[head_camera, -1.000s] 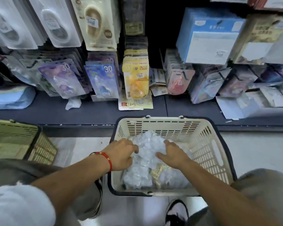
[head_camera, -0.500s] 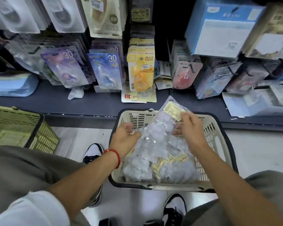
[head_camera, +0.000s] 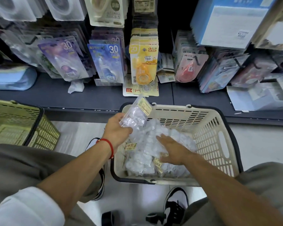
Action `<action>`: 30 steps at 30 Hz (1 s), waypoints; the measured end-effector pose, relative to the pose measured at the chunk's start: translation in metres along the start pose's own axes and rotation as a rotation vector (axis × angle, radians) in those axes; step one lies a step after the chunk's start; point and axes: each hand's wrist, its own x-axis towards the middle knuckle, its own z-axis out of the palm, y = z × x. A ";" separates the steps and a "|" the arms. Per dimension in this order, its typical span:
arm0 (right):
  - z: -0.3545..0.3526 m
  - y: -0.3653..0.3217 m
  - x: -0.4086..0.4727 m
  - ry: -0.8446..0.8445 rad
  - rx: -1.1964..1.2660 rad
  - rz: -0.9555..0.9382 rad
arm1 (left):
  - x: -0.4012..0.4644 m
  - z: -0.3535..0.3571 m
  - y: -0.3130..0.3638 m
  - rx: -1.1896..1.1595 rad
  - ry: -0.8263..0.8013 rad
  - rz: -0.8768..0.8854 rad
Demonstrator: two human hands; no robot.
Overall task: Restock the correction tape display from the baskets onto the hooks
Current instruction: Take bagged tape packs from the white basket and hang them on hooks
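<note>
A cream basket [head_camera: 209,136] on the floor holds several clear bags of white correction tapes [head_camera: 145,157] with yellow labels. My left hand [head_camera: 116,131] grips one clear bag [head_camera: 136,113] and holds it raised over the basket's far left corner. My right hand [head_camera: 171,150] lies flat with spread fingers on the bags inside the basket. Above the dark shelf [head_camera: 55,95] hang carded correction tapes on hooks: purple [head_camera: 64,59], blue [head_camera: 107,62], yellow [head_camera: 144,57] and pink [head_camera: 189,67].
A green basket [head_camera: 18,123] stands on the floor at the left. A blue pouch [head_camera: 10,79] lies on the shelf's left end. Blue and white boxes [head_camera: 229,25] hang at upper right. Loose yellow cards [head_camera: 137,90] lie on the shelf. My knees and shoes flank the cream basket.
The lifted bag passed from my right hand to my left hand, which now holds it alone. My right hand dropped back onto the bags in the basket.
</note>
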 end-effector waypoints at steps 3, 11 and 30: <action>-0.011 0.006 -0.004 0.163 -0.008 -0.051 | 0.003 -0.008 0.002 0.056 0.052 0.054; -0.085 0.011 -0.037 0.881 0.688 0.164 | 0.002 -0.010 0.013 -0.266 0.172 0.041; -0.053 -0.076 -0.027 0.468 1.543 -0.056 | -0.008 -0.008 0.024 -0.696 -0.229 -0.096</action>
